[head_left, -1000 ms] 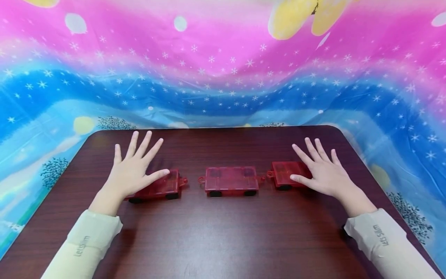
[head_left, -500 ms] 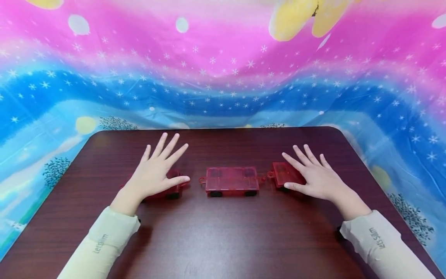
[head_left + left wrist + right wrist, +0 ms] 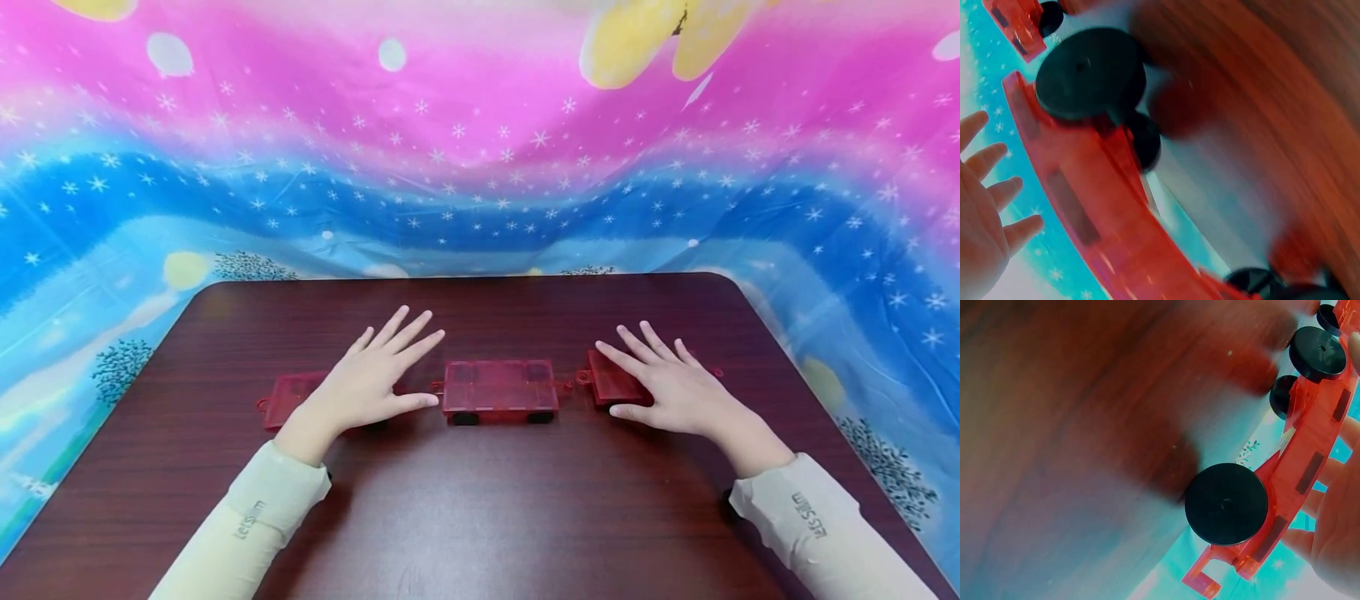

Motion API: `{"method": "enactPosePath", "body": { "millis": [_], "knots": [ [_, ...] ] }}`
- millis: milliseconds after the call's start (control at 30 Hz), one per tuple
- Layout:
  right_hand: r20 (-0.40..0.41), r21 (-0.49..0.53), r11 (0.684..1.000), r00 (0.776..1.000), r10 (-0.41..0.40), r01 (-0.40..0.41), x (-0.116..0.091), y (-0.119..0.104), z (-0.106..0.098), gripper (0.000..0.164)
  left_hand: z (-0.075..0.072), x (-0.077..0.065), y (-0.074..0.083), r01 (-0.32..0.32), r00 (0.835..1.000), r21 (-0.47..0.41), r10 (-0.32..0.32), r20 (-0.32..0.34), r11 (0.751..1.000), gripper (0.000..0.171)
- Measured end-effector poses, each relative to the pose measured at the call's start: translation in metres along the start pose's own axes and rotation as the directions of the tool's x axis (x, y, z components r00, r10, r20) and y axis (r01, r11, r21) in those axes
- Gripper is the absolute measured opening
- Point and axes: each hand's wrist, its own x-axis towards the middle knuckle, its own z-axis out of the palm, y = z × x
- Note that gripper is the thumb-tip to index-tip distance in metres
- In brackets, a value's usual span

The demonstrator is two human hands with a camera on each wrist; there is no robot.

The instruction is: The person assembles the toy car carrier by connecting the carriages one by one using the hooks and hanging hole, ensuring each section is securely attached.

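Three see-through red toy car bases with black wheels and end hooks stand in a row on the table. My left hand [image 3: 367,383], fingers spread, is above the left car base [image 3: 288,400] and covers its right part; the thumb tip reaches near the hook of the middle car base [image 3: 499,387]. In the left wrist view, a gap shows between the fingers [image 3: 1019,234] and the red base [image 3: 1116,206]. My right hand [image 3: 678,392], also spread, covers much of the right car base [image 3: 611,382]. Whether it touches that base I cannot tell.
The dark brown wooden table [image 3: 480,517] has rounded far corners. Behind and beside it hangs a pink and blue cloth [image 3: 480,183] with snowflakes. Pale sleeves [image 3: 273,500] cover both forearms.
My left hand has slid rightward, from the left part of the left car base towards the middle one. My right hand has shifted slightly left and nearer. The car bases stay in place.
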Motion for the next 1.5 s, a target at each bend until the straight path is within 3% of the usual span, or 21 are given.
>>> {"method": "enactPosePath", "body": {
  "millis": [500, 733, 1167, 1500],
  "knots": [
    [0.021, 0.014, 0.999, 0.999, -0.039, 0.039, 0.001, -0.001, -0.002, 0.087, 0.014, 0.020, 0.020, -0.112, 0.989, -0.094, 0.120, 0.088, 0.989, 0.085],
    [0.014, 0.034, 0.997, 0.997, -0.071, 0.071, 0.002, 0.000, -0.004, 0.086, 0.014, 0.023, 0.027, -0.109, 0.983, -0.151, 0.129, 0.127, 0.983, 0.083],
    [0.028, 0.063, 0.996, 0.998, -0.060, 0.058, 0.008, 0.003, -0.003, 0.090, 0.020, 0.031, 0.033, -0.111, 0.974, -0.190, 0.145, 0.174, 0.975, 0.080],
    [0.018, 0.074, 0.996, 0.998, -0.061, 0.059, 0.007, 0.000, -0.008, 0.090, 0.017, 0.035, 0.036, -0.054, 0.968, -0.195, 0.099, 0.231, 0.979, 0.076]
  ]
}}
